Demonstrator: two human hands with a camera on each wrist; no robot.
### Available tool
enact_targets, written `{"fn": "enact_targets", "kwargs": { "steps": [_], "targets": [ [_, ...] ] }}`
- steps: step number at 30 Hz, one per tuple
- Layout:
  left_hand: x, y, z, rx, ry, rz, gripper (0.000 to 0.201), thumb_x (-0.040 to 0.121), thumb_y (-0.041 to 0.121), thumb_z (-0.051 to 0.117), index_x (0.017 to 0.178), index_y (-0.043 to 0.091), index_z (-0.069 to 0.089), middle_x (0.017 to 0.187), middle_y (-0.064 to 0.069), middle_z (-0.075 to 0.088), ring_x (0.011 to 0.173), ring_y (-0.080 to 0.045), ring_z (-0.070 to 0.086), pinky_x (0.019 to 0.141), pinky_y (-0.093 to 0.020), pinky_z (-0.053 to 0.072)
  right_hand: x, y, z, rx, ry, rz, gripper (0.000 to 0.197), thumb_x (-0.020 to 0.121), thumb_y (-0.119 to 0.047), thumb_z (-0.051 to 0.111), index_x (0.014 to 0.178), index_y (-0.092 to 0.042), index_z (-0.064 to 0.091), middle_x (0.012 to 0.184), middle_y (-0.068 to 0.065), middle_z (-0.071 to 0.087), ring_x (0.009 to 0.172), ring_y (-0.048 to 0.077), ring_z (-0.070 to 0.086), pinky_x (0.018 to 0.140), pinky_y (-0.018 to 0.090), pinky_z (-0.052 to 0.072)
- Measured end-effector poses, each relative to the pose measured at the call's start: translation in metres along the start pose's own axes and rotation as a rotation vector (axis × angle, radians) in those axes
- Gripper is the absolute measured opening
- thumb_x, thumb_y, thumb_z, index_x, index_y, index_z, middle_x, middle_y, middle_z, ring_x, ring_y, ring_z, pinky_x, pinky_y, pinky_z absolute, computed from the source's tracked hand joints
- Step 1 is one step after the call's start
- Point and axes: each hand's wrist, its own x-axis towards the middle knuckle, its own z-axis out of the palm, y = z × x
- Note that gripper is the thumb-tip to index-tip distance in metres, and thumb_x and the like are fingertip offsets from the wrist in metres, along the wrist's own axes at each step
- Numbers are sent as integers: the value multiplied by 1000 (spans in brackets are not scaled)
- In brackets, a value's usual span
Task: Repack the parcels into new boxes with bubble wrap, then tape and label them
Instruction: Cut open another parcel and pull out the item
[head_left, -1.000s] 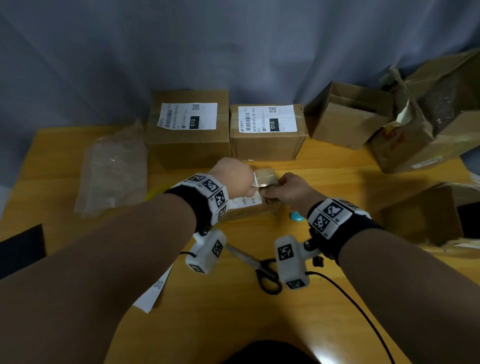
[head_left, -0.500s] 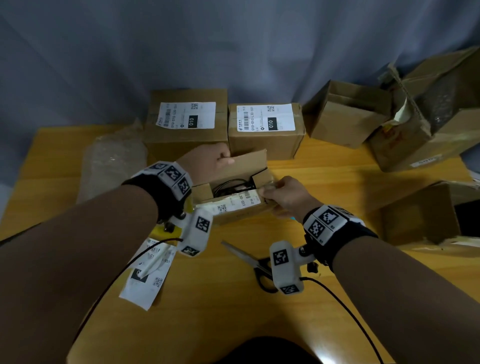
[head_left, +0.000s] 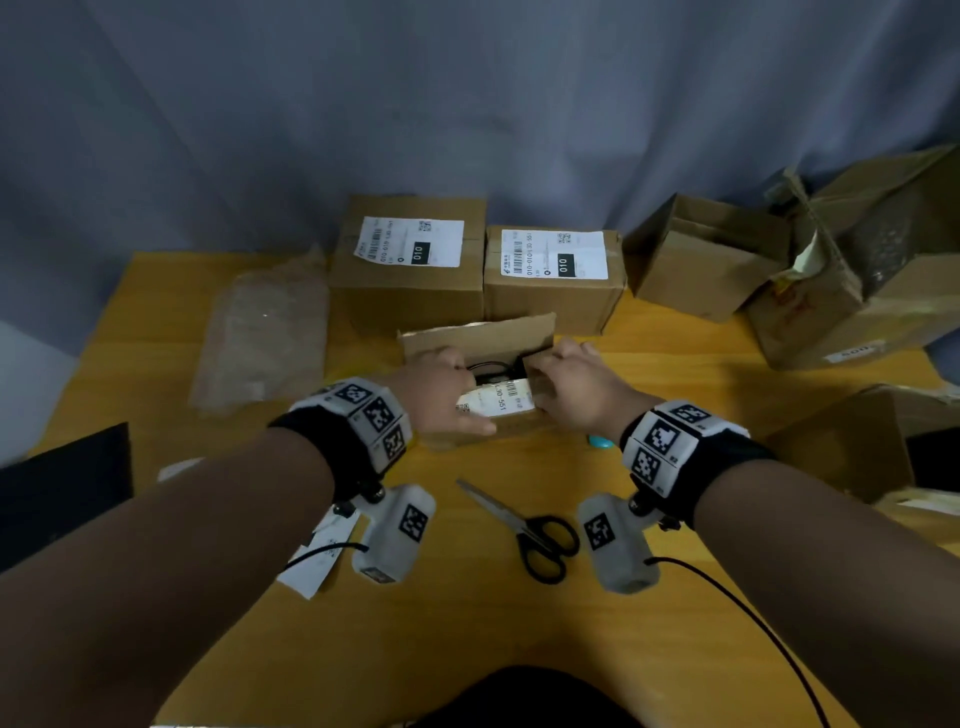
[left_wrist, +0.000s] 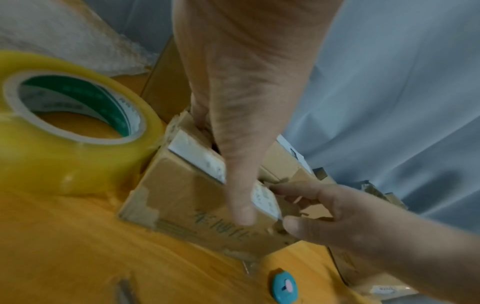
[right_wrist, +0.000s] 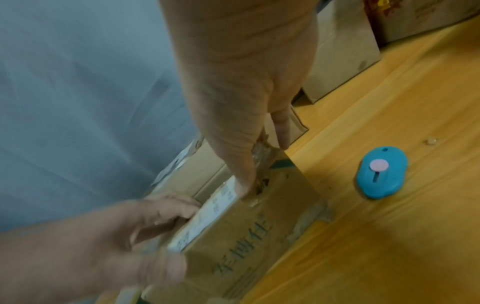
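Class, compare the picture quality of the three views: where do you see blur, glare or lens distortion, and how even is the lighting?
Head view: dim, fairly even light, the table edges bowed by the wide lens, the scissors sharp. Left wrist view: the tape roll looms large and soft, the left hand soft too. Right wrist view: the left hand smeared, the blue cutter crisp; no strong glare anywhere.

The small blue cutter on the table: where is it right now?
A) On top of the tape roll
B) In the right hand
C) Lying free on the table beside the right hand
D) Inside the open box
C: the blue cutter lies alone on the table, untouched by the right hand, which grips the small open box.
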Motion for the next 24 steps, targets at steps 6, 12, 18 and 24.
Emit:
{"fn": "enact_targets", "kwargs": {
  "steps": [6,12,18,24],
  "targets": [
    [-15,-1,4,36,243,-49,58,77,48,69,120,13,53,138,-7,31,130,-24,27,106,-43,37,-7,7,-11,-27,-52,-44,42,84,-11,65,124,-10,52,126,10,43,115,26,47,91,29,40],
    [-32,-6,5,-312,152,21,49,91,51,47,89,3,60,137,-10,48,127,-20,42,101,-30,35,-19,3,-7,-112,-39,-50,39,83,2,50,66,-26,29,84,-3,37,81,21,43,65,28,30],
    [-31,-9,6,-254,156,-34,29,95,35,52,115,15,58,141,-6,40,124,-19,47,94,-24,37,-24,13,-8,-163,-189,-130,34,93,-24,54,126,-27,47,160,-2,9,131,23,42,77,26,41],
    [-31,-11,3,-46,-109,-28,60,92,56,41,144,27,37,159,-1,-6,145,-23,10,117,-44,18,-24,8,-17,-193,-336,-112,60,89,-71,28,145,-51,21,159,-6,-10,140,26,27,90,33,42]
  ]
}}
